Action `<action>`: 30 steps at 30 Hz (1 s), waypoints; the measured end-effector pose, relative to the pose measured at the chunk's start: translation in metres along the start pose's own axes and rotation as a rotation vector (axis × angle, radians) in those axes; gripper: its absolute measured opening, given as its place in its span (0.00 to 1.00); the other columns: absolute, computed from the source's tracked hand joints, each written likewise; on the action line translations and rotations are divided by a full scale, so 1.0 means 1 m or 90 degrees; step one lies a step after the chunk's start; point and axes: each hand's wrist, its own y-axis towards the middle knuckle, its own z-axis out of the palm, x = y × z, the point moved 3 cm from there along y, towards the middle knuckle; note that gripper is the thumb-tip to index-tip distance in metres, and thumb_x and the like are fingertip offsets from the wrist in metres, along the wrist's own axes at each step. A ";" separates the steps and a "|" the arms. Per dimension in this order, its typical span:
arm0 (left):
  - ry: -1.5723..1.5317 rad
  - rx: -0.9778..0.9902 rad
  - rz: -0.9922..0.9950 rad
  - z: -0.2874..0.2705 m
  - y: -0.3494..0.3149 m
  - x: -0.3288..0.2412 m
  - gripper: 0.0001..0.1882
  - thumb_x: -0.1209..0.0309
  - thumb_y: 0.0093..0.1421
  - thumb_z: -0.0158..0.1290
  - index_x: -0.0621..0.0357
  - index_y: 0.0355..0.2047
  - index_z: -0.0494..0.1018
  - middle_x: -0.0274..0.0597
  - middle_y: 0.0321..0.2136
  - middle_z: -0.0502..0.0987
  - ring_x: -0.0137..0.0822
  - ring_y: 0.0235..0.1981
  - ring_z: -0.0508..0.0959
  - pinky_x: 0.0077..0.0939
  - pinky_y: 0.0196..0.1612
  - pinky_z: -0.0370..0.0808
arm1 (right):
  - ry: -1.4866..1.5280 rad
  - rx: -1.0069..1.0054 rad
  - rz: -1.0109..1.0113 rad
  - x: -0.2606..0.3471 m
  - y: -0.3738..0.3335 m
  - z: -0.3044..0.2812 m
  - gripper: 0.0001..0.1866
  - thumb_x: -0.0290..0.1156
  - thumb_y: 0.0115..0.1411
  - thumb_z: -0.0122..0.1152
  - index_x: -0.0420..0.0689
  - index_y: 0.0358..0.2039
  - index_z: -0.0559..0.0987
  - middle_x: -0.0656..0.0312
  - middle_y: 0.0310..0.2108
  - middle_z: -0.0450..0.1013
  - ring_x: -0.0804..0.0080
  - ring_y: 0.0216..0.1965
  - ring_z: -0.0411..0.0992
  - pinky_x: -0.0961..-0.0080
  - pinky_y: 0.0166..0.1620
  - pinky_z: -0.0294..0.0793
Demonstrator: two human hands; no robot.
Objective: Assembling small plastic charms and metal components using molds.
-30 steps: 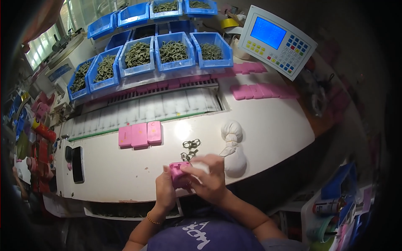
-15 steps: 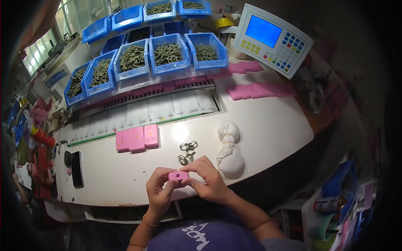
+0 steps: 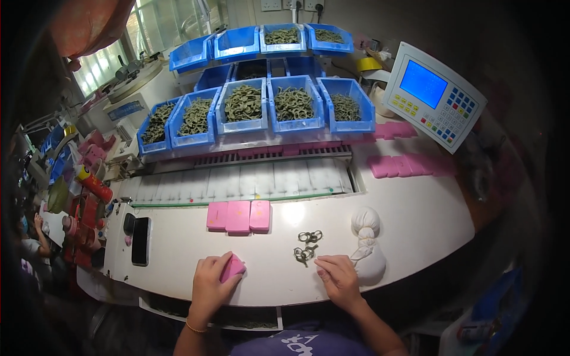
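Observation:
A pink rubber mould (image 3: 233, 268) is gripped in my left hand (image 3: 209, 286), tilted close to the table's front edge. My right hand (image 3: 339, 280) reaches toward a small group of dark green rings (image 3: 305, 254), its thumb a little apart from its forefinger. No thing shows between those fingers. Just behind that group lie more green rings (image 3: 310, 237). To the right, beside my right hand, rests a white tied cloth pouch (image 3: 367, 246). Three pink moulds (image 3: 238, 216) lie side by side farther back on the white table (image 3: 279, 267).
Blue bins (image 3: 241, 126), several with green ring pieces, stand in tiers at the back. A keypad with blue screen (image 3: 436, 95) stands back right. More pink moulds (image 3: 409, 165) lie below it. A phone (image 3: 141, 241) lies left. A drawer (image 3: 274, 318) juts out below the table edge.
My hands have parted: the left took the pink mould leftward, and the right let go of it and moved beside the green rings. The view has shifted, moving the scene right and down.

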 end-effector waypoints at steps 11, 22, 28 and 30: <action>0.088 -0.270 -0.082 0.027 0.208 0.082 0.24 0.63 0.52 0.59 0.58 0.49 0.74 0.53 0.40 0.77 0.56 0.44 0.75 0.47 0.48 0.73 | 0.030 -0.046 0.026 0.000 -0.002 0.005 0.07 0.22 0.59 0.62 0.40 0.38 0.82 0.56 0.36 0.78 0.60 0.38 0.75 0.70 0.43 0.74; -0.018 -0.292 -0.110 0.000 0.101 0.053 0.24 0.61 0.59 0.60 0.61 0.51 0.73 0.48 0.45 0.74 0.45 0.45 0.73 0.40 0.46 0.72 | -0.088 0.106 -0.138 0.001 0.112 0.078 0.43 0.38 0.53 0.68 0.38 0.65 0.60 0.45 0.57 0.64 0.49 0.58 0.61 0.56 0.62 0.60; -0.577 -0.054 -0.259 0.042 0.029 0.019 0.18 0.67 0.64 0.56 0.62 0.52 0.72 0.32 0.39 0.74 0.23 0.30 0.69 0.20 0.35 0.70 | -0.047 0.241 -0.086 -0.018 0.121 0.115 0.46 0.37 0.48 0.72 0.37 0.64 0.60 0.47 0.52 0.67 0.50 0.56 0.64 0.60 0.60 0.64; -0.925 0.113 -0.278 0.061 0.010 0.022 0.22 0.64 0.68 0.52 0.59 0.59 0.66 0.35 0.42 0.75 0.26 0.34 0.74 0.22 0.40 0.74 | 0.096 0.258 -0.120 0.011 0.100 0.093 0.46 0.36 0.47 0.72 0.38 0.65 0.60 0.48 0.51 0.67 0.51 0.55 0.64 0.61 0.60 0.64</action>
